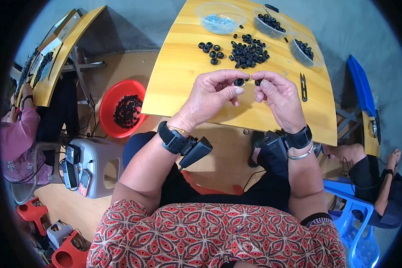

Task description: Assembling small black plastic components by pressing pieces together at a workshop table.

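Observation:
Both my hands are raised over the near edge of the wooden table [174,76]. Between the thumb and forefinger of my left hand [210,91] is a round black bead [239,82], its hole showing. My right hand [277,94] pinches a smaller dark bead [257,82] close beside it, partly covered by the fingers. Any thread between the two is too fine to make out. Beyond my fingertips lies a pile of small black beads [250,52], with several larger round beads [213,54] to its left. Black thread snips [303,87] lie right of my right hand.
Along the table's far side stand clear bowls of bluish clear beads [219,20], round black beads [271,22] and small black beads [304,49]. A red basin [107,111] of black pieces sits left. People work at tables on both sides; a blue chair [357,214] stands right.

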`<action>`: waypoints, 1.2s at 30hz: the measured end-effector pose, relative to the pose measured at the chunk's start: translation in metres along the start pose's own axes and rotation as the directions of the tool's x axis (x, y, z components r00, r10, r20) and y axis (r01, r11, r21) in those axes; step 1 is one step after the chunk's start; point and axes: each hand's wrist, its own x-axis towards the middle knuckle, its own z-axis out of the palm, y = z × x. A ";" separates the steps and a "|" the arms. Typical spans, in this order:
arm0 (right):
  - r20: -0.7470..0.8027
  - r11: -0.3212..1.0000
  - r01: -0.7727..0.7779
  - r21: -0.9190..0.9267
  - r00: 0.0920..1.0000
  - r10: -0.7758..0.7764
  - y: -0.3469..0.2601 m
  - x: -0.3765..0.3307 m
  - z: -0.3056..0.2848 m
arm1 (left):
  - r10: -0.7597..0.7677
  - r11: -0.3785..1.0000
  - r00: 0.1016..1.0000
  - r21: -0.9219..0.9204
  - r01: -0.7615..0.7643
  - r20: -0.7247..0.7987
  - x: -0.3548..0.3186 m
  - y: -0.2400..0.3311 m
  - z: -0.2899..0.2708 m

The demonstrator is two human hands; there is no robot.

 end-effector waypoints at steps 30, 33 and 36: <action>-0.018 0.488 0.041 -0.872 0.993 -0.115 0.001 0.010 -0.050 | -0.264 0.963 0.951 0.093 0.252 0.160 -0.001 -0.018 0.007; 0.007 0.463 0.043 -0.886 0.997 -0.078 0.003 0.017 -0.061 | -0.245 0.969 0.956 0.083 0.234 0.159 -0.001 -0.019 0.006; -0.039 0.483 0.002 -0.875 0.996 -0.074 0.011 0.023 -0.064 | -0.210 0.975 0.968 0.095 0.199 0.137 0.001 -0.021 0.006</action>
